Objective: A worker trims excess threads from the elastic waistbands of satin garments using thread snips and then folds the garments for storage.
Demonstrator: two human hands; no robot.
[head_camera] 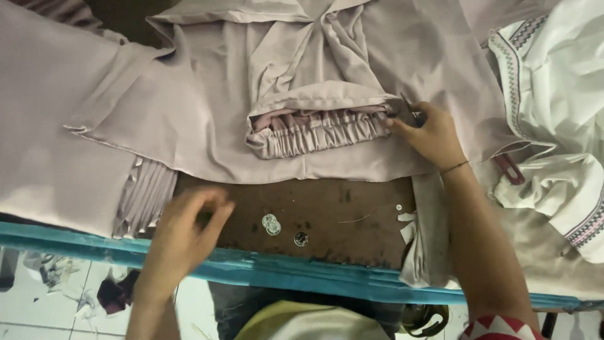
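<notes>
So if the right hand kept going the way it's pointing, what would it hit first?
Probably the gathered elastic cuff of the pale mauve garment. The right hand points leftward with its fingertips already at the cuff's end, seemingly holding small snips.

No packages, labels, signs or screens are showing in this view; nothing of that kind is appearing anywhere.
</notes>
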